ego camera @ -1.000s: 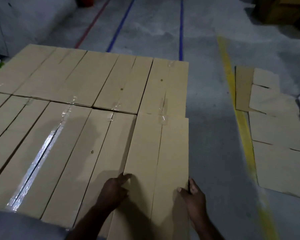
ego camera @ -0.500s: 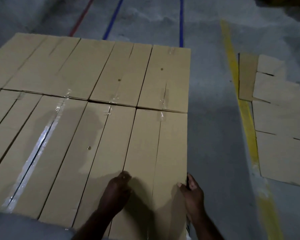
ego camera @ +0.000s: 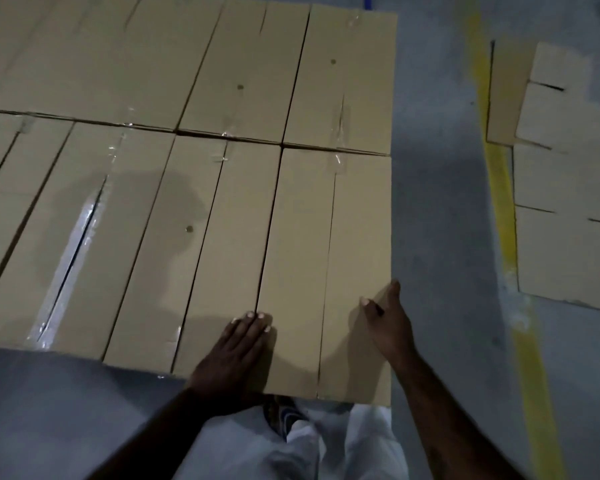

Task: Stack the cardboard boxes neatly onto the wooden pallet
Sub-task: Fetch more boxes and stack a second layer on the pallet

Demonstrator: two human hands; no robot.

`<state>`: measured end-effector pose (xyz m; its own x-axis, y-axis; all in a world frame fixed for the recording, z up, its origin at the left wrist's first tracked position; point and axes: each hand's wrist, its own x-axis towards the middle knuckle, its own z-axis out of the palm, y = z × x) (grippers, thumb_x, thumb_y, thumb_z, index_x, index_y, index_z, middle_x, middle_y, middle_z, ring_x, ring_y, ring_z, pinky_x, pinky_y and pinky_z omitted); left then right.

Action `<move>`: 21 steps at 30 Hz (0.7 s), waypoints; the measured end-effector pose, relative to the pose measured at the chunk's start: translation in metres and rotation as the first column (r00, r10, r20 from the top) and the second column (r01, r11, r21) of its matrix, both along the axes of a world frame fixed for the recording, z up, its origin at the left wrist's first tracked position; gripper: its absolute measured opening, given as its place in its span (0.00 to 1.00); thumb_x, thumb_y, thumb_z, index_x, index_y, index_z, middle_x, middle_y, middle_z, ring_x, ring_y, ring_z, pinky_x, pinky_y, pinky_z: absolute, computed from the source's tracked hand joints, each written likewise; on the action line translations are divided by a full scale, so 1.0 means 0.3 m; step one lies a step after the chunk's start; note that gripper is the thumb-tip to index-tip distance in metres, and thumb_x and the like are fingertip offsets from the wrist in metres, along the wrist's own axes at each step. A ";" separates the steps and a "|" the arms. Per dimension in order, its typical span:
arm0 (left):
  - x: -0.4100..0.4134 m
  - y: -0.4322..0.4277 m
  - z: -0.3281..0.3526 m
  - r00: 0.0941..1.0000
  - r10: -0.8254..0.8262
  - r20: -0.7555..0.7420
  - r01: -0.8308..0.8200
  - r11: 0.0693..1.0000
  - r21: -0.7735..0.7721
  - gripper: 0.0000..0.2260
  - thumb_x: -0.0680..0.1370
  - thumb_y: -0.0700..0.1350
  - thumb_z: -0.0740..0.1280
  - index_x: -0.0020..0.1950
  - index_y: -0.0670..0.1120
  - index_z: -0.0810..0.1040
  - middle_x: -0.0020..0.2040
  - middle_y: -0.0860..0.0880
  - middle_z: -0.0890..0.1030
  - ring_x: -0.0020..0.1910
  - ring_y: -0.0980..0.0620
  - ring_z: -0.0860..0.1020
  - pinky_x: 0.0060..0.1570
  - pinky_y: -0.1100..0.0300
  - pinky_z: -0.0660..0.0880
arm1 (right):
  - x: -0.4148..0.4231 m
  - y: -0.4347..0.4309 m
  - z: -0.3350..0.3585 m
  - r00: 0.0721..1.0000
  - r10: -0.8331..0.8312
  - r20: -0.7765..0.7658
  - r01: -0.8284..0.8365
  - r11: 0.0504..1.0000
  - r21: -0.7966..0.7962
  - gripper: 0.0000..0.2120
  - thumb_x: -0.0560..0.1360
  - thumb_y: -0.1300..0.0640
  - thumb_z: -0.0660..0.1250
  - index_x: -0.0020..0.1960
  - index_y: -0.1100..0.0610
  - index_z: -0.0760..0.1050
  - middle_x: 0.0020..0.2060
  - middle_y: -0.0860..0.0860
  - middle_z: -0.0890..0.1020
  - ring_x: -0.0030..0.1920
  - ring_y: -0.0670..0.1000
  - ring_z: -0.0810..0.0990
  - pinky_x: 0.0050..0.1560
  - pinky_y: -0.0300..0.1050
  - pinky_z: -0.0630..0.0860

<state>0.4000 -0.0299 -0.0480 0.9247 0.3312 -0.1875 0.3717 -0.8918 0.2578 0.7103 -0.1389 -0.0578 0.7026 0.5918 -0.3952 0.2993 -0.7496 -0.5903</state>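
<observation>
Cardboard box point(ego camera: 298, 244), long axis straight ahead

No lettering, label, brand or number can be read. The tops of the cardboard boxes point(ego camera: 187, 188) filling the left and centre of the frame are plain brown, crossed only by clear tape. The flattened cardboard sheets point(ego camera: 568, 244) at the right edge show no legible print either. The only markings are painted floor lines, a yellow stripe point(ego camera: 499, 202) running down the right side and a blue stub point(ego camera: 368, 0) at the top edge, and neither carries words or figures
</observation>
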 end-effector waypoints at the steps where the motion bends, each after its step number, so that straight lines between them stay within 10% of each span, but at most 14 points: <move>1: -0.006 -0.001 -0.010 1.000 -0.005 -0.002 0.005 1.000 0.006 0.49 0.69 0.73 0.63 0.75 0.37 0.62 0.77 0.36 0.59 0.77 0.36 0.55 0.72 0.39 0.56 | -0.020 -0.031 0.001 0.999 0.023 0.028 -0.023 1.000 0.001 0.48 0.73 0.26 0.52 0.80 0.58 0.50 0.77 0.59 0.62 0.76 0.58 0.62 0.76 0.55 0.60; 5: -0.025 0.005 -0.045 0.999 -0.047 -0.003 0.047 0.998 0.037 0.49 0.67 0.71 0.66 0.75 0.37 0.64 0.77 0.36 0.59 0.77 0.35 0.55 0.71 0.38 0.56 | -0.120 -0.228 -0.036 0.975 0.129 0.179 -0.135 0.991 0.022 0.47 0.74 0.26 0.55 0.80 0.57 0.48 0.78 0.58 0.60 0.78 0.56 0.58 0.77 0.55 0.57; 13: -0.043 0.030 -0.072 0.995 -0.065 -0.075 0.063 0.998 -0.020 0.54 0.66 0.72 0.67 0.79 0.39 0.54 0.79 0.38 0.54 0.78 0.37 0.51 0.72 0.40 0.52 | -0.224 -0.438 -0.026 0.946 0.322 -0.031 -0.319 0.946 0.063 0.61 0.64 0.33 0.76 0.76 0.41 0.31 0.79 0.42 0.40 0.77 0.39 0.43 0.69 0.26 0.44; 21: -0.053 0.044 -0.052 0.992 -0.087 -0.090 0.090 0.996 0.021 0.55 0.65 0.64 0.75 0.79 0.41 0.49 0.79 0.37 0.51 0.78 0.38 0.47 0.75 0.46 0.47 | -0.220 -0.439 -0.053 0.928 0.352 0.122 -0.362 0.929 0.077 0.55 0.69 0.44 0.76 0.81 0.50 0.42 0.78 0.56 0.59 0.74 0.59 0.66 0.68 0.50 0.69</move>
